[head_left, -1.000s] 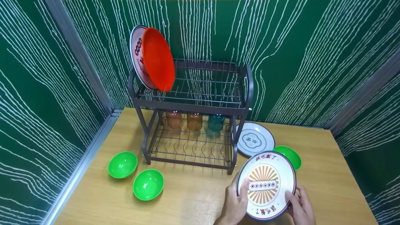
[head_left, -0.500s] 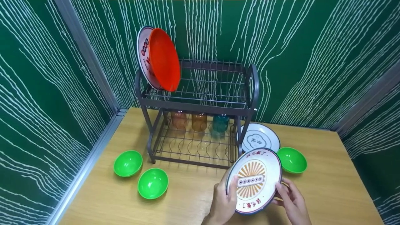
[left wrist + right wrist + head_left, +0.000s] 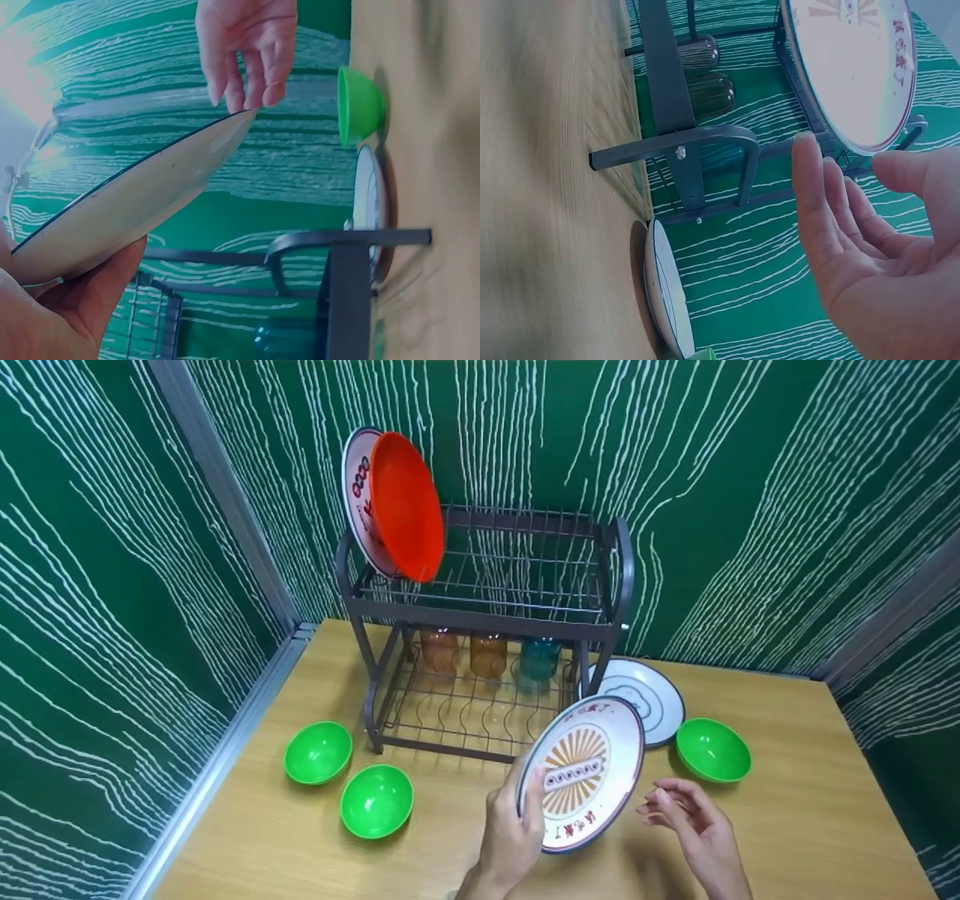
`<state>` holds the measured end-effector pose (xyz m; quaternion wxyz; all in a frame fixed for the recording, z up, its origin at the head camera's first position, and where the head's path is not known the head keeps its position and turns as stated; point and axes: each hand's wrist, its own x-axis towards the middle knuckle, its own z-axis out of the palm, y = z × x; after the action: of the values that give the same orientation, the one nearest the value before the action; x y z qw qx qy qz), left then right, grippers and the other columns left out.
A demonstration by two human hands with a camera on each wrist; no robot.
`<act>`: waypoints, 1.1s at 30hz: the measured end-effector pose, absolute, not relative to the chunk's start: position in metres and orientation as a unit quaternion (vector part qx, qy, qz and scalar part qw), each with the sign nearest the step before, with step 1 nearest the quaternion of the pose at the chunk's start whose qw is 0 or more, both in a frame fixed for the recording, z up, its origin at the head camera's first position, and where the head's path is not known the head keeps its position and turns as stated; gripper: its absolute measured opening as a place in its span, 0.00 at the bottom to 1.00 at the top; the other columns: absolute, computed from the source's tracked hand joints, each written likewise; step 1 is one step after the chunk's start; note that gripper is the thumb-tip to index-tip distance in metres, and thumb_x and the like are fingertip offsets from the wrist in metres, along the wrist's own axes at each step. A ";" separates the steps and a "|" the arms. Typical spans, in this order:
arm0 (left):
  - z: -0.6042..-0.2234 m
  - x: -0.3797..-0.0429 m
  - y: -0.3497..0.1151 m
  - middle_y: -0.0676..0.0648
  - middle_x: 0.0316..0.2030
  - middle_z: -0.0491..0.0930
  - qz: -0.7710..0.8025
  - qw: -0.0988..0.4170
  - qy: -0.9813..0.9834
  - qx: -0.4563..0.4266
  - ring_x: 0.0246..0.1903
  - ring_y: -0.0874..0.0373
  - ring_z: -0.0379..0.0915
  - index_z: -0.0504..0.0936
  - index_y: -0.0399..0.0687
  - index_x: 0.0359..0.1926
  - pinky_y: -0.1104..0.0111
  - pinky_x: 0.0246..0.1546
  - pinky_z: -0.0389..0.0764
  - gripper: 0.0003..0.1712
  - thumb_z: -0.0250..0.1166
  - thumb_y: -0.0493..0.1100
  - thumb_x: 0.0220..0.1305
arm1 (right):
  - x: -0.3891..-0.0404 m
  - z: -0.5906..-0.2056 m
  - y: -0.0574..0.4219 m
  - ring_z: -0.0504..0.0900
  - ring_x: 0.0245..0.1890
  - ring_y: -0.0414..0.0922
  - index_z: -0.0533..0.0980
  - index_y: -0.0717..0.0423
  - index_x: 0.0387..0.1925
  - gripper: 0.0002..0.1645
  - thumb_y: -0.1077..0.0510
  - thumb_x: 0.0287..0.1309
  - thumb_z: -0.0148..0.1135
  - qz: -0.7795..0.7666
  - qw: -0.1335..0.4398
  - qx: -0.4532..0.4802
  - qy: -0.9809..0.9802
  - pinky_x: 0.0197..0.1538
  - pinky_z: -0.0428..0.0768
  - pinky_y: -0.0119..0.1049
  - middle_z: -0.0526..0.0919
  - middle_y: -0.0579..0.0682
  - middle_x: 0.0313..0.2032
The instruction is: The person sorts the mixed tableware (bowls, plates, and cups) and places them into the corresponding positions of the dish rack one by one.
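Note:
My left hand grips the left rim of a white plate with an orange sunburst and red characters, thumb over the printed face. The plate is tilted above the table, and its underside shows in the left wrist view. Just off the plate's right edge is my right hand, holding nothing; its fingers are loosely bent and apart from the rim. Behind stands a two-tier dark dish rack. An orange-red plate and a white patterned plate lean upright at the left of its top tier.
Three coloured glasses sit on the rack's lower tier. A white plate lies right of the rack, near a green bowl. Two more green bowls, one at the left, rest on the table. Green walls enclose it.
The held plate has moved left and tilted further. My right hand has let go of its rim and now stands apart. The head view has shifted slightly, moving the scene rightward.

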<state>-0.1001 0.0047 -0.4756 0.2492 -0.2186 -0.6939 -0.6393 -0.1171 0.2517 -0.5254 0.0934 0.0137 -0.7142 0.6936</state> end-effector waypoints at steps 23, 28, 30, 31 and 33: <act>-0.437 -0.112 -0.037 0.31 0.48 0.85 -0.576 0.356 -0.708 -0.200 0.40 0.44 0.88 0.69 0.37 0.71 0.69 0.33 0.87 0.28 0.50 0.23 0.73 | -0.165 -0.534 0.241 0.83 0.45 0.36 0.71 0.72 0.57 0.18 0.72 0.68 0.60 0.639 0.115 0.026 -0.760 0.48 0.84 0.29 0.79 0.60 0.49; -0.429 -0.116 -0.045 0.31 0.50 0.84 -0.554 0.389 -0.708 -0.200 0.44 0.43 0.87 0.69 0.34 0.70 0.69 0.39 0.86 0.29 0.51 0.21 0.71 | -0.176 -0.534 0.235 0.81 0.46 0.34 0.70 0.70 0.60 0.20 0.67 0.70 0.61 0.629 0.112 0.032 -0.769 0.48 0.83 0.27 0.77 0.64 0.51; -0.426 -0.118 -0.048 0.31 0.51 0.84 -0.547 0.400 -0.708 -0.200 0.45 0.43 0.86 0.69 0.34 0.70 0.68 0.41 0.86 0.29 0.50 0.21 0.71 | -0.181 -0.533 0.232 0.81 0.47 0.37 0.70 0.70 0.60 0.22 0.65 0.71 0.62 0.633 0.115 0.040 -0.765 0.49 0.83 0.27 0.77 0.64 0.52; -0.425 -0.119 -0.049 0.31 0.52 0.83 -0.544 0.404 -0.707 -0.201 0.46 0.43 0.86 0.69 0.34 0.71 0.68 0.42 0.86 0.29 0.50 0.21 0.71 | -0.184 -0.534 0.231 0.81 0.48 0.37 0.69 0.70 0.61 0.22 0.65 0.71 0.61 0.634 0.116 0.045 -0.764 0.49 0.83 0.27 0.77 0.65 0.53; -0.421 -0.120 -0.052 0.31 0.53 0.83 -0.543 0.406 -0.708 -0.198 0.47 0.43 0.86 0.68 0.36 0.71 0.67 0.41 0.86 0.29 0.50 0.21 0.71 | -0.189 -0.534 0.228 0.81 0.48 0.39 0.69 0.70 0.62 0.23 0.64 0.72 0.61 0.639 0.112 0.050 -0.759 0.50 0.82 0.27 0.76 0.65 0.54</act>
<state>-0.1200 -0.0516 -0.4213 0.4063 -0.1976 -0.7079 -0.5429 -0.1887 0.2284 -0.5339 0.1125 0.0500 -0.7589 0.6395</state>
